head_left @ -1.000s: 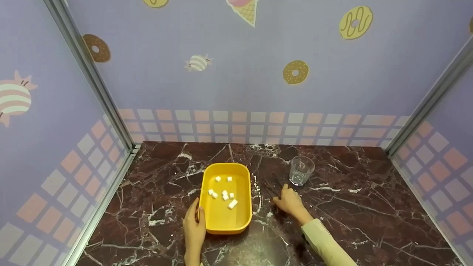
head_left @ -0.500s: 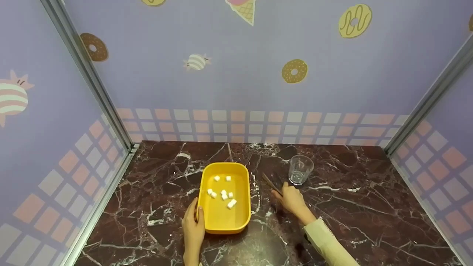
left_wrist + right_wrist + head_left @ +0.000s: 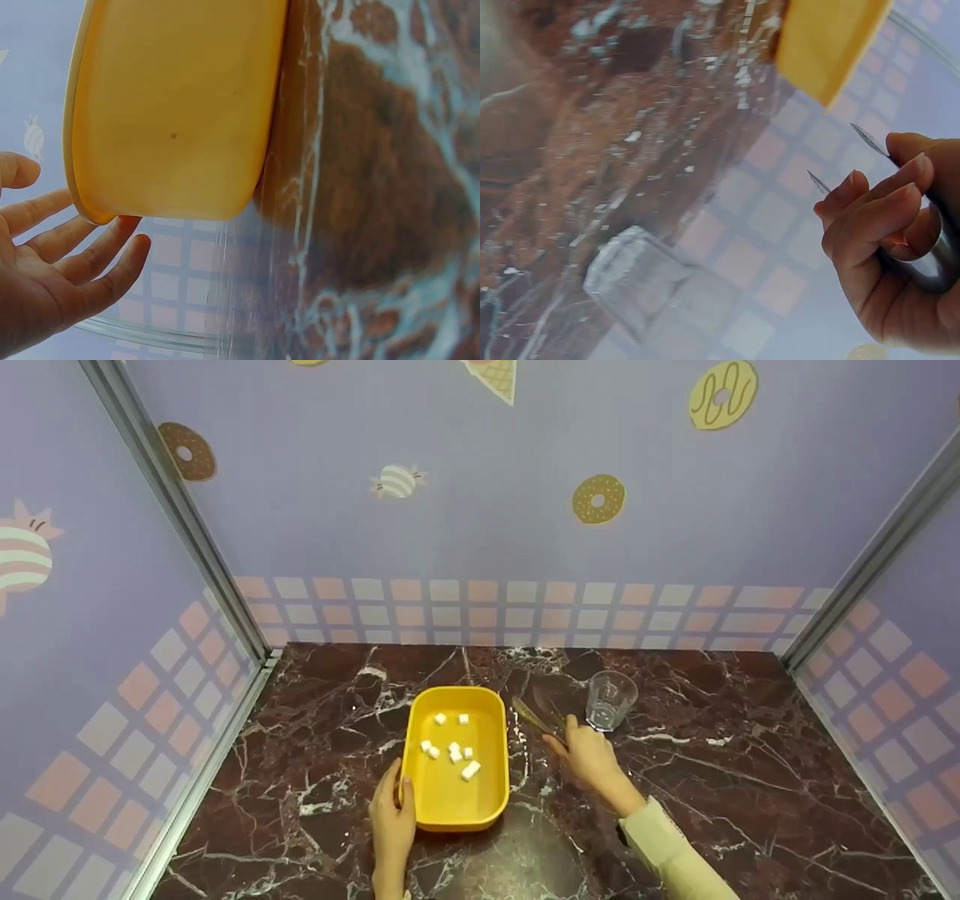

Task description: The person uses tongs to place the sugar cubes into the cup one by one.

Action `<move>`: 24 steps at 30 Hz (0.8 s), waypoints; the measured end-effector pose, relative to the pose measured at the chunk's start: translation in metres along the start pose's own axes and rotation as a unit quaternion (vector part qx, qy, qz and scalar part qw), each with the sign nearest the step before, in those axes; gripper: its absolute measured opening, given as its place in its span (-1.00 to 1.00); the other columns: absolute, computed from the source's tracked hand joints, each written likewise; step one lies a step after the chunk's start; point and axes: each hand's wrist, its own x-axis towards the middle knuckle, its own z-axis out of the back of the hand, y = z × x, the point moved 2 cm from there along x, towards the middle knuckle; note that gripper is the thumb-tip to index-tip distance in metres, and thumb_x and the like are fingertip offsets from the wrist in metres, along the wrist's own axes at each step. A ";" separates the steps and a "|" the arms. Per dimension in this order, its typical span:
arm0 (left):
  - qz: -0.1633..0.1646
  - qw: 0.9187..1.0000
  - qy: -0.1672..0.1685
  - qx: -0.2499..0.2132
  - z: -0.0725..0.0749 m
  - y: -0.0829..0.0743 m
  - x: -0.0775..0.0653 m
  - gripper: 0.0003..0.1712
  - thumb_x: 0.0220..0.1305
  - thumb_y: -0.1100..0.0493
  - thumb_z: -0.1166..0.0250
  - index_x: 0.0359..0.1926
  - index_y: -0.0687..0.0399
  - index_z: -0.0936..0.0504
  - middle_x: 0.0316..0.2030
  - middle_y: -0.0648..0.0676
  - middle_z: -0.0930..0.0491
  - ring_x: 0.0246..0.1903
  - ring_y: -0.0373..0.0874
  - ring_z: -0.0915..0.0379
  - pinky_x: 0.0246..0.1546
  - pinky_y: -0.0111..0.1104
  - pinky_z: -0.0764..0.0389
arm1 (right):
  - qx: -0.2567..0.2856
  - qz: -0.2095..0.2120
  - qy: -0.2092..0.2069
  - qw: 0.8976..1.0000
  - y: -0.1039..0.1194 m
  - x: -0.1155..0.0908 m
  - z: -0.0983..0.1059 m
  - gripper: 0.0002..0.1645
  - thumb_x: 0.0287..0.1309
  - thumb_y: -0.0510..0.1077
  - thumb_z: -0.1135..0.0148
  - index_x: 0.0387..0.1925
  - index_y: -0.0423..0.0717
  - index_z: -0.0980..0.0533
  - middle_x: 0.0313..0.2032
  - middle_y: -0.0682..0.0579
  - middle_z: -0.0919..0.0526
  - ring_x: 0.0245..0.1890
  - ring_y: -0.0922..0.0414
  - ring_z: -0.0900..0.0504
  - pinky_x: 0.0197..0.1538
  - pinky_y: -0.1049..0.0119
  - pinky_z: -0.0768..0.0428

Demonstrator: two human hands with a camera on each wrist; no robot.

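A yellow rectangular tray holds several small white cubes. My left hand rests at its left side; in the left wrist view the fingers are fairly straight by the rim, with the thumb apart from it. Between tray and glass, my right hand grips metal tongs. Their arms spread apart and point toward the back left. In the right wrist view the fingers curl round the tongs, whose bent end sits in the palm and whose two tips stand separated.
A clear drinking glass stands just beyond my right hand. The dark marbled tabletop meets a purple patterned back wall, with side walls at left and right.
The tongs' arms have spread, and one has swung left toward the tray. My right hand has shifted slightly; the left hand, tray and glass stay in place.
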 end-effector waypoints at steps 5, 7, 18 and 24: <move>0.002 1.000 0.001 0.000 0.000 0.000 0.001 -0.61 0.19 0.34 -0.10 0.06 0.34 -0.44 0.04 0.32 -0.46 0.08 0.16 -0.36 0.11 -0.09 -0.39 | 0.002 0.021 -0.002 1.000 0.011 0.004 0.012 -0.49 0.03 0.19 -0.13 -0.41 -0.19 -0.29 -0.67 -0.20 -0.54 -0.66 -0.18 -0.55 -0.72 0.03 -0.44; 0.000 1.000 0.001 0.000 0.000 0.000 0.001 -0.61 0.19 0.34 -0.10 0.06 0.34 -0.44 0.03 0.32 -0.46 0.08 0.16 -0.37 0.10 -0.09 -0.40 | 0.000 0.031 -0.006 1.000 0.016 0.006 0.016 -0.49 0.04 0.20 -0.12 -0.42 -0.18 -0.29 -0.68 -0.19 -0.53 -0.68 -0.17 -0.54 -0.74 0.06 -0.43; -0.035 0.999 -0.016 0.001 -0.002 0.001 0.000 -0.64 0.15 0.40 -0.11 0.00 0.42 -0.46 -0.03 0.37 -0.49 0.02 0.19 -0.40 0.07 -0.08 -0.39 | 0.002 0.063 -0.015 0.998 0.036 0.010 0.027 -0.49 0.03 0.19 -0.14 -0.41 -0.19 -0.30 -0.73 -0.12 -0.48 -0.76 -0.10 -0.49 -0.79 0.11 -0.39; -0.033 0.999 -0.015 0.001 -0.002 0.001 0.000 -0.64 0.14 0.40 -0.11 0.00 0.41 -0.46 -0.02 0.35 -0.49 0.03 0.18 -0.40 0.08 -0.09 -0.38 | 0.004 0.064 -0.002 0.998 0.046 0.014 0.027 -0.49 0.02 0.22 -0.13 -0.40 -0.17 -0.32 -0.70 -0.11 -0.50 -0.73 -0.09 -0.51 -0.76 0.11 -0.41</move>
